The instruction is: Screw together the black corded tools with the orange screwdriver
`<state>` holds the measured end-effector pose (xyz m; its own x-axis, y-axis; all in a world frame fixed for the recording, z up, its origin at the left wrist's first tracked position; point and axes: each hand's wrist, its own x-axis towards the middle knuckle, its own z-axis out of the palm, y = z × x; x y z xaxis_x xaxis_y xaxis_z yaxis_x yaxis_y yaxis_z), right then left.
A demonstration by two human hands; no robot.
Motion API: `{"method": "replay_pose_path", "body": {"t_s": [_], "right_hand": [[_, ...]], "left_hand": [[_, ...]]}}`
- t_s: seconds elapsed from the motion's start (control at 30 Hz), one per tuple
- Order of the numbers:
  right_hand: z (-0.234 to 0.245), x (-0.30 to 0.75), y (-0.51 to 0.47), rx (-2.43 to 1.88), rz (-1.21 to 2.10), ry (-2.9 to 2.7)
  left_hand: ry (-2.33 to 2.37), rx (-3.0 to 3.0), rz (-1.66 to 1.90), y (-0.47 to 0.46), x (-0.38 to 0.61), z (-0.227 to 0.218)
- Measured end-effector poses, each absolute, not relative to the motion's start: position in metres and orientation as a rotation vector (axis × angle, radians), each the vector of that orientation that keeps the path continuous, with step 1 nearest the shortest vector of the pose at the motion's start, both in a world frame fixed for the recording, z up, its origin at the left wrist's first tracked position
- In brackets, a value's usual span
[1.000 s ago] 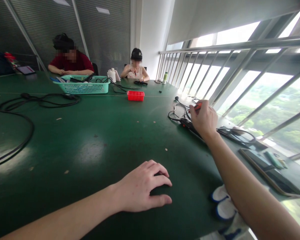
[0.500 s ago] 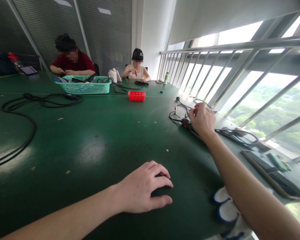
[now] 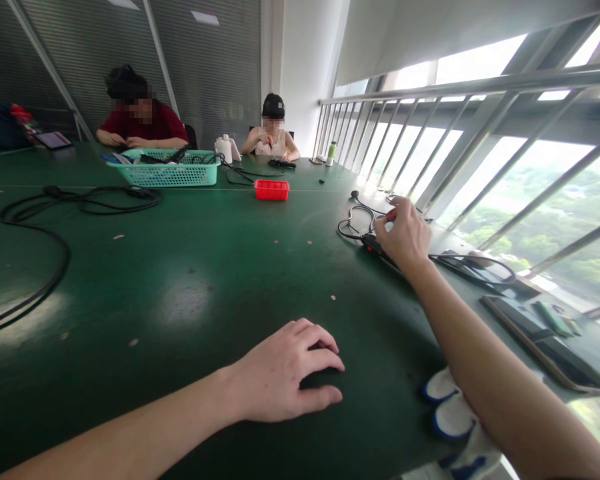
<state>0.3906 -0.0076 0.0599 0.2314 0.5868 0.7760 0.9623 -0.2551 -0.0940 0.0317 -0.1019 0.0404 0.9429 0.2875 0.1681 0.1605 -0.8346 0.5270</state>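
My left hand rests palm-down on the green table, fingers spread and curved; something dark under them cannot be made out. My right hand is stretched out to the right side of the table, fingers closed on a small red-and-black tool among black cables. A dark strip lies just under that hand.
A long black cable loops at left. A teal basket and a red box stand farther back, where two people sit. Flat devices lie by the window railing. White-and-blue items sit at the near edge.
My right hand has shifted slightly left and nearer, still closed on the red-tipped tool. My left hand has stayed in place.
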Motion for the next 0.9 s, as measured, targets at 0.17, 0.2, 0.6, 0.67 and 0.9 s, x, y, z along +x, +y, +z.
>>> {"method": "replay_pose_path", "body": {"t_s": [0.17, 0.2, 0.6, 0.67, 0.9], "right_hand": [[0.062, 0.391, -0.011, -2.045, -0.782, -1.319], [0.064, 0.392, -0.012, -2.056, -0.780, -1.274], [0.085, 0.417, -0.038, -2.150, -0.753, -1.050], [0.084, 0.420, -0.036, -2.171, -0.737, -1.052], [0.079, 0.421, -0.030, -2.213, -0.742, -1.062]], "left_hand": [[0.336, 2.555, 0.300, -0.102, 0.032, 0.041], [0.337, 2.553, 0.302, -0.102, 0.031, 0.042], [0.353, 2.555, 0.301, -0.102, 0.031, 0.040], [0.355, 2.555, 0.295, -0.102, 0.031, 0.040], [0.348, 2.551, 0.320, -0.103, 0.031, 0.040]]}}
